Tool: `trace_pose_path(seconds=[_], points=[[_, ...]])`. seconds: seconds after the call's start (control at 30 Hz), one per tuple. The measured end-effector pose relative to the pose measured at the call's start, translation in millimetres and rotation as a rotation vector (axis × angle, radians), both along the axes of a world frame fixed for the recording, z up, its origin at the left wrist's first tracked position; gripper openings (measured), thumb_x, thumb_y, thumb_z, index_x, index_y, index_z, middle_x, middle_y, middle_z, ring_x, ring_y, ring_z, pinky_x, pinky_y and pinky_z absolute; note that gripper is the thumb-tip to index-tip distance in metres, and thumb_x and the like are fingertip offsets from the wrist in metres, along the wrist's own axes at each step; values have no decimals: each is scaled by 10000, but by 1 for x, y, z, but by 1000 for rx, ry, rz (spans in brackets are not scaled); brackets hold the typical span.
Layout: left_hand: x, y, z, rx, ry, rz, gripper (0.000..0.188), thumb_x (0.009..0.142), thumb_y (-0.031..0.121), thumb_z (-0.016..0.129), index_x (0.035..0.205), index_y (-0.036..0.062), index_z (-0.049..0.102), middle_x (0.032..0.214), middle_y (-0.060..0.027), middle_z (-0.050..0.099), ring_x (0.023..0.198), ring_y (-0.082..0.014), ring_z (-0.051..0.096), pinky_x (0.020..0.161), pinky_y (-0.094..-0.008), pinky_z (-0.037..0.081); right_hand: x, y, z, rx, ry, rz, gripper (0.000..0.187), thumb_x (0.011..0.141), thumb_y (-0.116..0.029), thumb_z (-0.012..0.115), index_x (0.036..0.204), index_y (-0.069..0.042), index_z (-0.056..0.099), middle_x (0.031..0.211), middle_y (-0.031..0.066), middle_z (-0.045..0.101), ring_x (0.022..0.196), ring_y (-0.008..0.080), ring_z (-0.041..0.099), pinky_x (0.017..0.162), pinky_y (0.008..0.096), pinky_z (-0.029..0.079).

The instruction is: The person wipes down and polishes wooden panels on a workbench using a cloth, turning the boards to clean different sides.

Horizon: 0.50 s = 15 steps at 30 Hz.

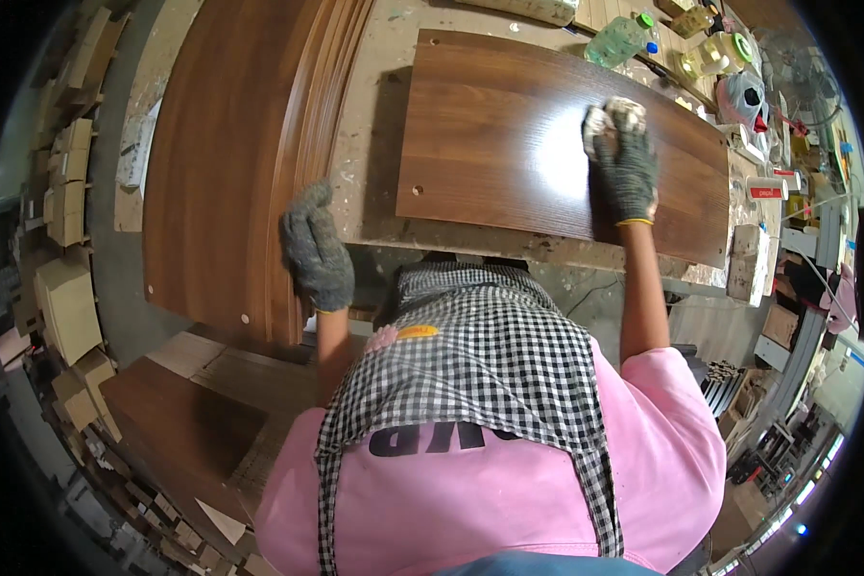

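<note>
A dark brown wood-grain panel (490, 134) lies flat on the worktable in front of me, with small round holes near its left corners. My right hand (628, 173), in a dark grey knitted glove, is closed on a bunched whitish cloth (626, 113) and presses it to the panel's right half. Light glares off the surface just left of that hand. My left hand (319, 252), gloved alike, holds nothing; its fingers are apart and loosely bent beside the right edge of a stack of brown panels (226, 144).
Bare worktable (370, 182) shows between stack and panel. Beyond the panel stand a green plastic bottle (620, 40) and a bottle of yellowish liquid (715, 56). A red and white cup (766, 188) lies off its right end. Another brown panel (178, 418) lies lower left.
</note>
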State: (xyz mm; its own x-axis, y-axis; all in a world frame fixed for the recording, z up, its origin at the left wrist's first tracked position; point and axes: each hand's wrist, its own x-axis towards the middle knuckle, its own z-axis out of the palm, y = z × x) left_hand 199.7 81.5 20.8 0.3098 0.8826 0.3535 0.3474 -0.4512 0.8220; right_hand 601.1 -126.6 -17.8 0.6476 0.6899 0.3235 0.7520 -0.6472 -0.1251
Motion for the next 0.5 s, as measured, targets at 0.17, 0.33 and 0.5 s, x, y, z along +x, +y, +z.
trace_pose_path(seconds=[0.17, 0.33, 0.5], points=[[30, 36, 17, -88, -106, -97, 376, 1102, 281, 418, 1211, 1, 643, 1190, -109, 671, 1098, -210, 612, 1022, -370, 463, -171, 113, 20, -174, 247, 567, 420, 848, -287, 671, 1207, -70, 647, 1377, 287, 485, 1278, 454, 449, 1028, 538, 439], [60, 57, 62, -67, -98, -335, 331, 1088, 203, 468, 1288, -22, 605, 1304, -131, 641, 1202, -222, 599, 1073, -359, 445, -267, 121, 11, 90, 842, 1529, 338, 843, -243, 680, 1168, -160, 718, 1124, 173, 714, 951, 332, 712, 849, 480, 547], [62, 77, 27, -318, -135, -415, 448, 1093, 310, 444, 1367, -21, 573, 1339, -119, 621, 1251, -229, 570, 1109, -376, 420, -183, 92, 91, 251, 740, 847, 328, 888, -231, 646, 1209, -238, 710, 1141, 117, 685, 988, 347, 677, 836, 461, 531]])
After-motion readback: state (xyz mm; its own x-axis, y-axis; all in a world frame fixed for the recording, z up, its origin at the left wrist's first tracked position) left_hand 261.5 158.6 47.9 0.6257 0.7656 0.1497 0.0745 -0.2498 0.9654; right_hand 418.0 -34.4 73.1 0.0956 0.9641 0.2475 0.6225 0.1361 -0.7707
